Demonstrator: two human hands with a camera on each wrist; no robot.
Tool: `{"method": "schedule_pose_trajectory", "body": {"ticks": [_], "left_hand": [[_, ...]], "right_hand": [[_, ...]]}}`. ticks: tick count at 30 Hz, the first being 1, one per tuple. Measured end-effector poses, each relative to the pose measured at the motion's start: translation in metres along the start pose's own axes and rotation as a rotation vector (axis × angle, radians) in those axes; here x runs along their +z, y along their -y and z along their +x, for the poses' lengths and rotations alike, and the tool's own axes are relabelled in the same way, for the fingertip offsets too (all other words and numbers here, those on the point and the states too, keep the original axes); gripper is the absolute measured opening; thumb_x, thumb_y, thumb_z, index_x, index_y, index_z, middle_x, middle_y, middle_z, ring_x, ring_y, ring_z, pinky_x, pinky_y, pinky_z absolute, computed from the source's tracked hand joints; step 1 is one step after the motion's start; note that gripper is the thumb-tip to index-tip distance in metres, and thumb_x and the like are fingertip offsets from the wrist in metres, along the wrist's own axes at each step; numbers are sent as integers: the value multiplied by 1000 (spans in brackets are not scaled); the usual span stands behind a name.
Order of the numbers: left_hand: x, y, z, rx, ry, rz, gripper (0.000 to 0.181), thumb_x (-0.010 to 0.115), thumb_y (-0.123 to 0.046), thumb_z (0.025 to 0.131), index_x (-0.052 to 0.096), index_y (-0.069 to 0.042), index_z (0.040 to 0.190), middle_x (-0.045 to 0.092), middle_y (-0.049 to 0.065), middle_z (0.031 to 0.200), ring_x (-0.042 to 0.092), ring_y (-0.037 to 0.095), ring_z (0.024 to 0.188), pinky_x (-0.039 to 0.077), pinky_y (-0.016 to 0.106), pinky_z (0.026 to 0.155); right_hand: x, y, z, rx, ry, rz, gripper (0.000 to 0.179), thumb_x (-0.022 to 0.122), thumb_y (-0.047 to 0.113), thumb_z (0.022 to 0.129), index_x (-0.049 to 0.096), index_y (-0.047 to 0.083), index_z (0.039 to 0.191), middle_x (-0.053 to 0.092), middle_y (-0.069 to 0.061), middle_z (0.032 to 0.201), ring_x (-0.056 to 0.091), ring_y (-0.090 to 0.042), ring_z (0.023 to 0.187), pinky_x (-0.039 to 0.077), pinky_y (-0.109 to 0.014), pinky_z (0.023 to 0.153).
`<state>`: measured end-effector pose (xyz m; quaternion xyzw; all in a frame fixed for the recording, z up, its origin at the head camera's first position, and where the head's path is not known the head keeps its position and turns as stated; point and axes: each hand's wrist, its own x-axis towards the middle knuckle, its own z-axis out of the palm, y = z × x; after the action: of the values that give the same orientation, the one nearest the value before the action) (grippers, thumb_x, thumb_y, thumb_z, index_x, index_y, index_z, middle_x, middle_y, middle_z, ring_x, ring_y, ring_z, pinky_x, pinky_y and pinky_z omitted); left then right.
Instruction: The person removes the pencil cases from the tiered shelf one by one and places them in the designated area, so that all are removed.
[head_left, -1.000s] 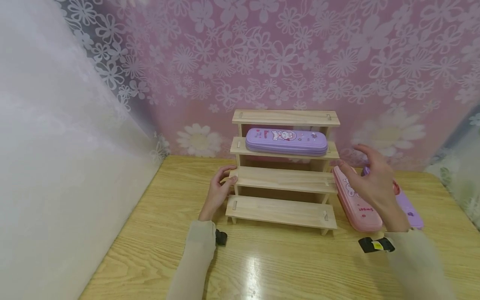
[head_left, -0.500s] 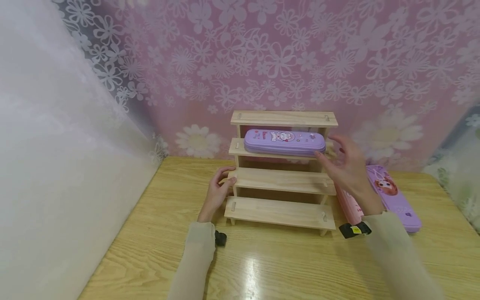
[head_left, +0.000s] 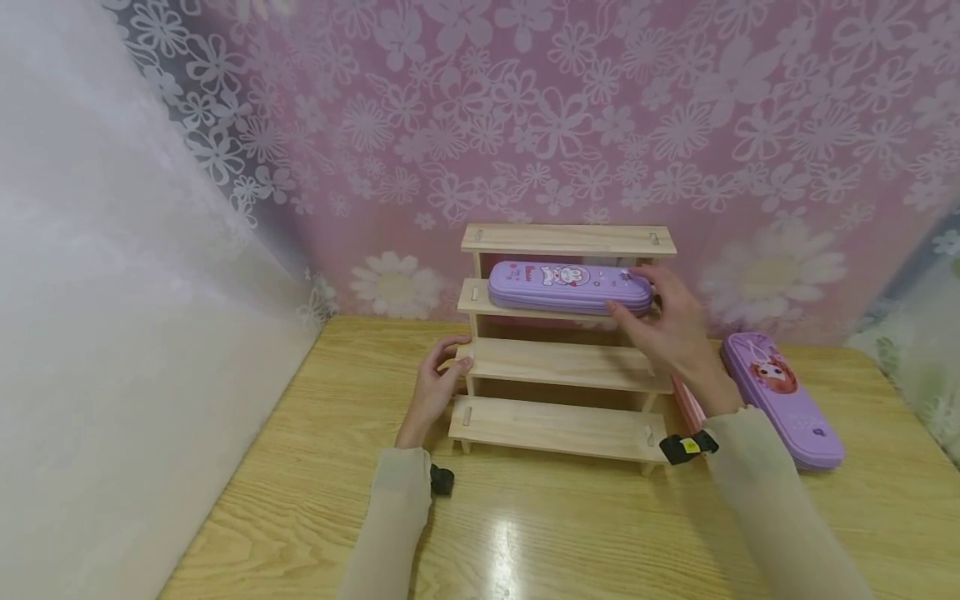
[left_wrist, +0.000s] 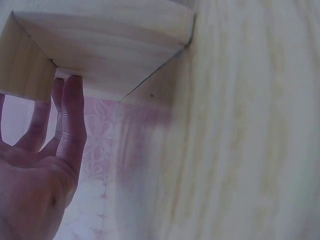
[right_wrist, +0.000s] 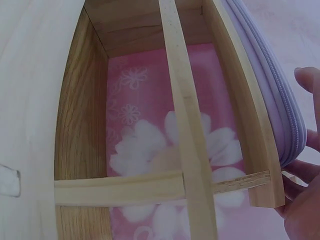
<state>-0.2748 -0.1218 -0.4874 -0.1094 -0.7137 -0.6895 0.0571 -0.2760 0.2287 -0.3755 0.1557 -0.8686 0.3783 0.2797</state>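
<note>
A four-tier stepped wooden shelf point(head_left: 558, 429) stands on the table. My left hand point(head_left: 435, 383) holds the left end of its second tier from the bottom; in the left wrist view, the fingers point(left_wrist: 72, 120) reach up behind a wooden upright. On the tier above lies a purple pencil case point(head_left: 555, 287) with a cartoon rabbit. My right hand point(head_left: 671, 333) grips this case's right end, thumb at the front and fingers at the back. From below, the right wrist view shows the case's zipped edge point(right_wrist: 272, 75) beside the fingers.
Right of the shelf, a pink pencil case point(head_left: 688, 408) is mostly hidden by my right arm. Another purple pencil case point(head_left: 802, 417), printed with a doll-like figure, lies beyond it. A pink floral curtain point(head_left: 555, 108) hangs behind the wooden table point(head_left: 322, 492).
My right hand has moved left from above the pink pencil case to the right end of the purple case on the shelf. The left hand stays on the shelf.
</note>
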Motion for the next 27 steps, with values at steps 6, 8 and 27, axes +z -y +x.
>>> {"method": "schedule_pose_trajectory", "body": {"ticks": [6,8,27], "left_hand": [[1,2,2,-7,1,-3,34,64,-15,100,63,-14,134,63,18,122,67,20,85,62,39,62],[1,3,3,-11,3,1,35,63,-14,100,62,-12,135,62,19,124,66,20,85,62,45,65],[1,-28,-9,-13,36,-31,41,61,-11,100,55,2,139,60,26,126,66,20,88,62,41,67]], "right_hand": [[3,-2,1,30,4,-1,58,80,22,85,59,1,134,51,-23,139,53,-37,119,43,-47,96],[3,-2,1,50,13,6,58,81,22,84,58,1,133,49,-23,138,51,-37,117,41,-46,95],[-12,5,6,238,293,111,74,85,27,84,35,6,134,49,-20,131,51,-30,115,37,-29,92]]}}
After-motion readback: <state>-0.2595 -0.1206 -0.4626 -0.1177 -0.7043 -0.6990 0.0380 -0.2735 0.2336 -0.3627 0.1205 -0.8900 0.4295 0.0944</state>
